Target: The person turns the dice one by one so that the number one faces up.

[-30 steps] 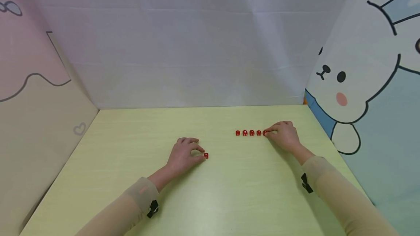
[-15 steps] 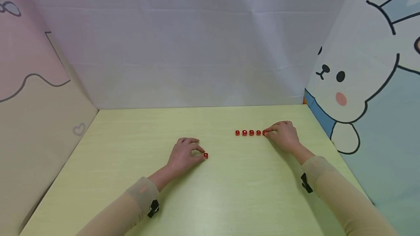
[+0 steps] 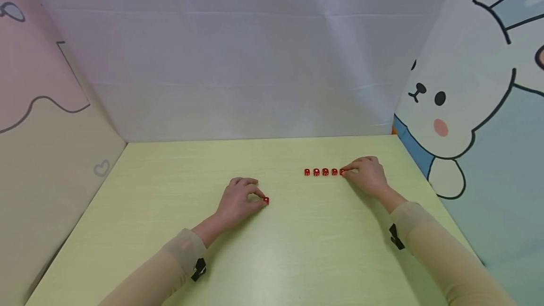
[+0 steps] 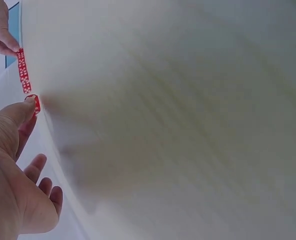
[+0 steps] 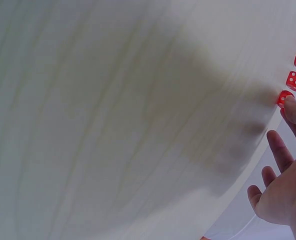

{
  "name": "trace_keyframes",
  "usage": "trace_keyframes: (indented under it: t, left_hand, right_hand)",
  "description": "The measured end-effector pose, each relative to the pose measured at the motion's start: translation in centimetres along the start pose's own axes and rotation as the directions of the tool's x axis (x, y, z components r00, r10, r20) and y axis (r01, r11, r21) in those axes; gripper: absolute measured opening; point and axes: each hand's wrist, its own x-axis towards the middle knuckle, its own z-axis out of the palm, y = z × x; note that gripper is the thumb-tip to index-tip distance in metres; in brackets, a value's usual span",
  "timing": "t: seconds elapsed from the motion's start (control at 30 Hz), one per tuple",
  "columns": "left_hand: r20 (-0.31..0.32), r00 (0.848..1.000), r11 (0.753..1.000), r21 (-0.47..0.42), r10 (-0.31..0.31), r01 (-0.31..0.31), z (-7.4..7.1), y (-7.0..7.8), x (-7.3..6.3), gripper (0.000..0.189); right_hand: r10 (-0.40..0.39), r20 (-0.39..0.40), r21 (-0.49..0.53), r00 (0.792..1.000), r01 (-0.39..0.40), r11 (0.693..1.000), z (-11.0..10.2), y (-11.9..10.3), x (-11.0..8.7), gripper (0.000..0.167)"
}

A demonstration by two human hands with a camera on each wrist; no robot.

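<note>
Thumb and index finger of my left hand (image 3: 239, 203) pinch a single red die (image 3: 266, 200), left of and nearer than a row of dice. The left wrist view shows white pips on this die (image 4: 37, 106), with the other fingers held away from it. At the right end of the row, my right hand (image 3: 367, 176) pinches the last red die (image 5: 281, 99) between thumb and index finger. The other red dice (image 3: 316, 172) of that row stand on the table to its left, with small gaps between them.
A pale yellow table (image 3: 289, 259) lies under both hands. At its back rises a whitish cloth wall (image 3: 255, 74). Side panels with cartoon prints border it, a pink and cream panel (image 3: 51, 155) at left and a rabbit panel (image 3: 501, 169) at right.
My left thumb and index finger have closed on the single die, which sits slightly higher in the head view. The right hand and the row look unchanged.
</note>
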Motion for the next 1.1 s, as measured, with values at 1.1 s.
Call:
trace_keyframes:
  t: [1.1]
  left_hand:
    - [-0.039, 0.999, 0.999, 0.044, -0.002, 0.004, 0.0, 4.2, 8.9, 0.021]
  right_hand:
    - [0.008, -0.011, -0.004, 1.0, -0.008, 1.0, 0.4, 0.3, 0.3, 0.026]
